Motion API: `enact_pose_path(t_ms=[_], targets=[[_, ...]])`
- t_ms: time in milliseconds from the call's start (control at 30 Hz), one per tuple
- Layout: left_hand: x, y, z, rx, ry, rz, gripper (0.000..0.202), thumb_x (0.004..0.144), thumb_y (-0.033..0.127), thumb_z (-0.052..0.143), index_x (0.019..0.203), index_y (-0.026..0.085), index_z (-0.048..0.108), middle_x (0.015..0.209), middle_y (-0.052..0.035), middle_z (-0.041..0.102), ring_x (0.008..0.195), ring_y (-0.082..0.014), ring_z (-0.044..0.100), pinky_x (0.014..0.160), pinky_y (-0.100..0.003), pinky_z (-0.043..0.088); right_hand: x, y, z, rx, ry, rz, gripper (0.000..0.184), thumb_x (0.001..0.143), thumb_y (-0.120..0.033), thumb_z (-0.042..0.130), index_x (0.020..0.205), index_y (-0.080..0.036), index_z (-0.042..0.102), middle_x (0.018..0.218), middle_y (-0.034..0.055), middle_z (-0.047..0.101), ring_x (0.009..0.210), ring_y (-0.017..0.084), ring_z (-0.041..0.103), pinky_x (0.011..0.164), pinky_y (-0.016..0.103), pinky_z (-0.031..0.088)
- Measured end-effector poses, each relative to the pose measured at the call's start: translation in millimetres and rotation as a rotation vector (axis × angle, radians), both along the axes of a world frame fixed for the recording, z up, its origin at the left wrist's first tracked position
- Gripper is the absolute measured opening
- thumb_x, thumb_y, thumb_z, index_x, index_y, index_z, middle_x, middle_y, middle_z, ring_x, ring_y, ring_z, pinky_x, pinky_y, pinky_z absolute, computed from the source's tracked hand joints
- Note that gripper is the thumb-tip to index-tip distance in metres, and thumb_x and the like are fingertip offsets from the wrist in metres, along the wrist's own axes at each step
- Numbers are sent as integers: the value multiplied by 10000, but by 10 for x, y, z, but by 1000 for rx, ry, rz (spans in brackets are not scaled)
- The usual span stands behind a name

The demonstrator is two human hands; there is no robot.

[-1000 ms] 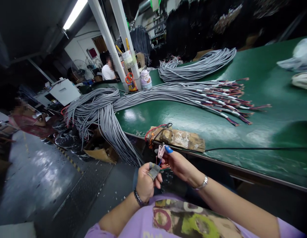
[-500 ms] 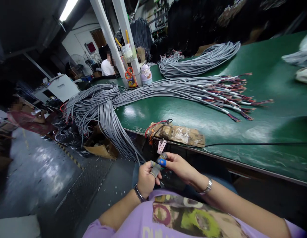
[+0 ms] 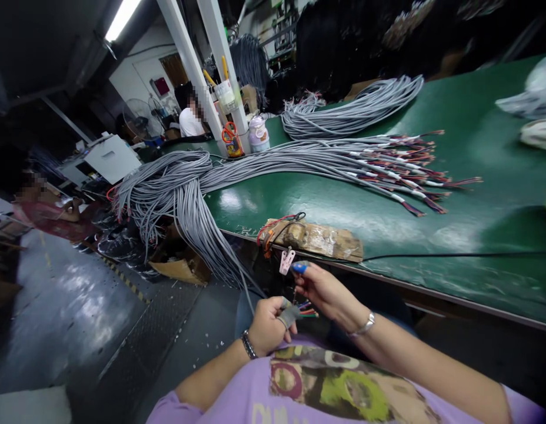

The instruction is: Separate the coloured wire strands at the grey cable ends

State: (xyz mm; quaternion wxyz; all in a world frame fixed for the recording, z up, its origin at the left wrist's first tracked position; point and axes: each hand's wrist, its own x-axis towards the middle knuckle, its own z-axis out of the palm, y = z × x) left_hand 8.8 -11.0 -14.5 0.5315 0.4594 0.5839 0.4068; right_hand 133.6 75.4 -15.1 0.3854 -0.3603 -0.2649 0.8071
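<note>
My left hand (image 3: 270, 323), with grey tape round its fingers, is closed on a grey cable. The cable's coloured wires (image 3: 308, 310) fan out to the right of the fist, with red, purple and green among them. Up and to the right of it, my right hand (image 3: 322, 288) has blue tape on a finger, and its fingers are curled together. What they pinch is too small to make out. Just left of those fingertips, a pink clip (image 3: 287, 261) hangs at the bench edge below a worn wooden board (image 3: 332, 240) wound with red and black wire.
Grey cables (image 3: 191, 194) drape over the green bench (image 3: 489, 229) toward the floor, their stripped ends (image 3: 414, 176) spread rightward. Another cable coil (image 3: 356, 112) lies behind. A lilac bottle (image 3: 259, 133) stands by the post. A cardboard box (image 3: 185, 268) sits below. Other people work at the left.
My right hand has moved up and right, apart from the left, to beside the pink clip. The left has shifted slightly right and down, and coloured wires now show at it.
</note>
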Motion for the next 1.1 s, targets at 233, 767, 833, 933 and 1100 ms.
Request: enact_pose_path(t_ms=[233, 767, 833, 933, 1100], targets=[[-99, 34, -21, 111, -231, 222, 340, 731, 461, 618, 636, 145, 538, 465, 15, 575, 276, -47, 409, 291, -162, 220, 85, 97, -67, -128, 60, 100, 273, 848, -394, 526, 730, -168, 624, 703, 30, 619, 555, 91, 532, 525, 208, 463], [-87, 73, -71, 108, -143, 165, 349, 757, 457, 598, 610, 148, 530, 463, 22, 559, 290, -48, 419, 311, -169, 234, 13, 60, 59, 207, -9, 407, 297, 576, -341, 795, 722, -142, 630, 657, -3, 625, 579, 95, 525, 601, 247, 374], [-84, 73, -75, 101, -141, 163, 351, 752, 460, 603, 608, 149, 527, 463, 22, 561, 289, -48, 419, 312, -171, 233, -2, 49, 57, 239, -49, 388, 301, 570, -354, 794, 692, -140, 623, 641, -2, 624, 586, 104, 526, 609, 256, 369], [-81, 73, -86, 109, -138, 163, 339, 751, 452, 608, 619, 149, 533, 465, 21, 565, 290, -51, 423, 312, -171, 235, -11, 34, 46, 271, -88, 372, 309, 570, -370, 791, 681, -136, 623, 639, 1, 622, 599, 110, 525, 639, 271, 372], [-85, 65, -89, 115, -126, 159, 337, 765, 443, 593, 613, 147, 542, 462, 17, 568, 290, -50, 424, 316, -172, 238, 3, 17, 2, 294, -71, 395, 311, 610, -392, 762, 725, -133, 635, 677, 15, 638, 627, 121, 532, 657, 278, 373]])
